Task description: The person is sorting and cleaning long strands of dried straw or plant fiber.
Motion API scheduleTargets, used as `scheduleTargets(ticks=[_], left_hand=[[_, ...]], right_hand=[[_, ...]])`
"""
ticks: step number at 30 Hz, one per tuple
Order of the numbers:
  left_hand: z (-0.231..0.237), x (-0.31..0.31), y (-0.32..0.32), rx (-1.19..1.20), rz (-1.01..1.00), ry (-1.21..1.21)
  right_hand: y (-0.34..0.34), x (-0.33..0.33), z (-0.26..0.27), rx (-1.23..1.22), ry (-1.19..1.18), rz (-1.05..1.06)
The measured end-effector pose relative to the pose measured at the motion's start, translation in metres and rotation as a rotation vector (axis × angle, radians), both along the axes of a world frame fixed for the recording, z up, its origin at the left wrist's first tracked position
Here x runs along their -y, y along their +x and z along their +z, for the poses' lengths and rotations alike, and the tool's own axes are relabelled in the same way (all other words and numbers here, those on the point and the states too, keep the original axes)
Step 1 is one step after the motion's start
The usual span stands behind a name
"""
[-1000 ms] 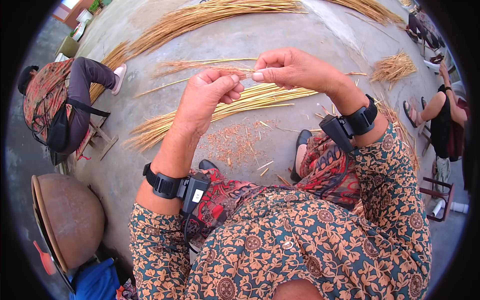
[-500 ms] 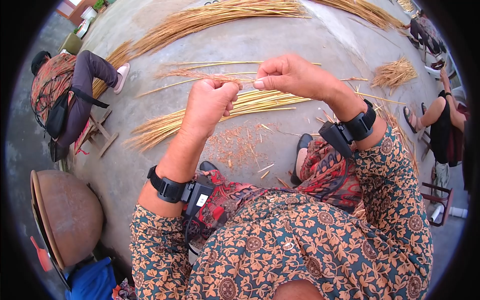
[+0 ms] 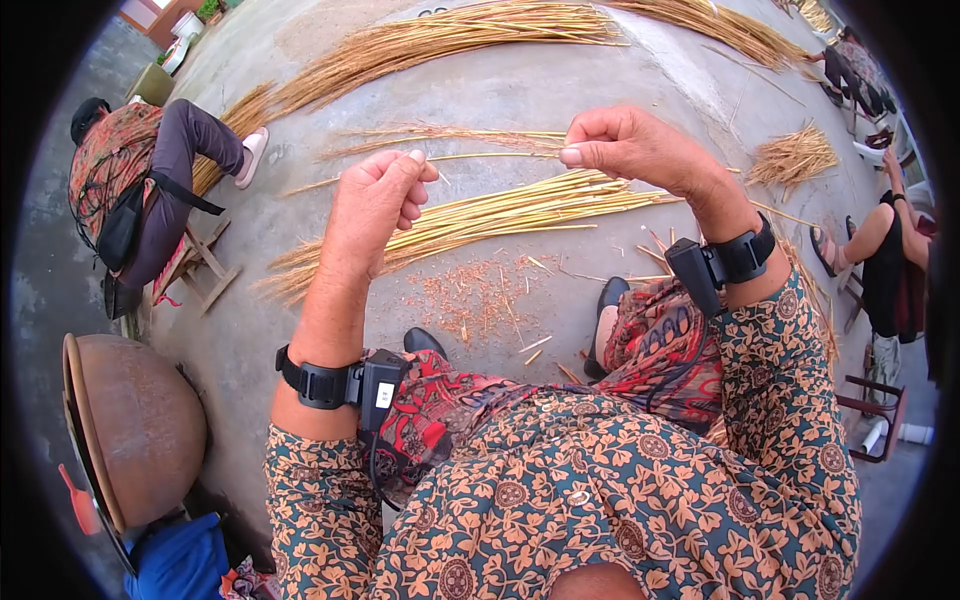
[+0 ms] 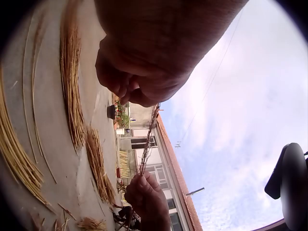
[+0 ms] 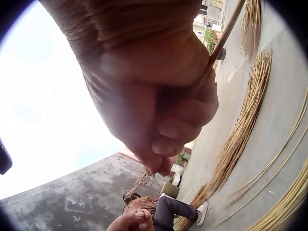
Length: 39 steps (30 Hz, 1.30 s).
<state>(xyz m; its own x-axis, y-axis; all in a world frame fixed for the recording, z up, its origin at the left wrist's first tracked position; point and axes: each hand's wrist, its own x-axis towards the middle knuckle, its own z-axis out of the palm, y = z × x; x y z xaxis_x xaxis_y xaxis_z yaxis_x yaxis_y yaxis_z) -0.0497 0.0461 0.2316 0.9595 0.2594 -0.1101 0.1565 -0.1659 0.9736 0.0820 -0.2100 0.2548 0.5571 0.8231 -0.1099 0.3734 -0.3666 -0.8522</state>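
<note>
My right hand (image 3: 640,150) pinches a thin broomcorn stalk (image 5: 226,36) between thumb and curled fingers. The shaft runs back through the palm, and the brown tassel (image 4: 148,142) reaches out toward my left hand (image 3: 378,200). That hand is raised to the left, fingers curled and thumb laid over the index finger; nothing shows in it. A gap separates the two hands in the head view. Below them on the ground lie a few loose stalks (image 3: 470,155) and a thicker pile of stalks (image 3: 500,213), tassels pointing left.
Chaff and seed bits (image 3: 470,300) litter the concrete by my shoes. More bundles (image 3: 430,50) lie farther off, with a short heap (image 3: 792,157) at right. One person (image 3: 130,190) sits at left on a stool, others at right. A large clay pot (image 3: 140,430) stands lower left.
My left hand has come off the tassel and moved left, away from my right hand. The right hand has shifted to the right, keeping its pinch on the stalk.
</note>
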Motion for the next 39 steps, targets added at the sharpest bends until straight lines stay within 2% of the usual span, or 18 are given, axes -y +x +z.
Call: scheduleTargets(ticks=[2,5,6,8,11,14,18,22,25,31,39], left_hand=[[0.001,0.015,-0.004,-0.013,-0.096,-0.168],[0.007,0.036,-0.001,0.203,-0.013,-0.419],[0.003,0.031,0.003,0.270,-0.054,-0.505],[-0.003,0.028,0.006,0.290,-0.071,-0.502],[-0.002,0.034,0.007,0.272,-0.082,-0.532],[-0.004,0.043,0.011,0.263,-0.109,-0.553],[0.000,0.047,0.015,0.288,-0.092,-0.544],[0.007,0.052,0.015,0.242,-0.139,-0.450],[0.009,0.055,0.016,0.230,-0.162,-0.435],[0.014,0.056,0.018,0.239,-0.217,-0.413],[0.020,0.055,0.014,0.239,-0.212,-0.429]], right_hand=[[-0.009,-0.009,0.000,-0.018,0.035,-0.017],[-0.010,-0.015,-0.003,-0.158,0.044,0.017],[-0.011,-0.016,-0.006,-0.189,0.038,0.020],[-0.006,-0.015,-0.010,-0.251,-0.002,0.072],[-0.005,-0.020,-0.021,-0.283,0.181,0.091],[-0.016,-0.030,-0.010,-0.184,0.203,0.030],[-0.012,-0.044,-0.001,0.196,0.446,-0.028],[-0.016,-0.054,0.012,0.312,0.502,-0.033],[-0.015,-0.062,0.014,0.611,0.503,0.000],[-0.018,-0.058,0.039,0.773,0.264,0.021],[-0.017,-0.051,0.047,1.092,0.157,0.116]])
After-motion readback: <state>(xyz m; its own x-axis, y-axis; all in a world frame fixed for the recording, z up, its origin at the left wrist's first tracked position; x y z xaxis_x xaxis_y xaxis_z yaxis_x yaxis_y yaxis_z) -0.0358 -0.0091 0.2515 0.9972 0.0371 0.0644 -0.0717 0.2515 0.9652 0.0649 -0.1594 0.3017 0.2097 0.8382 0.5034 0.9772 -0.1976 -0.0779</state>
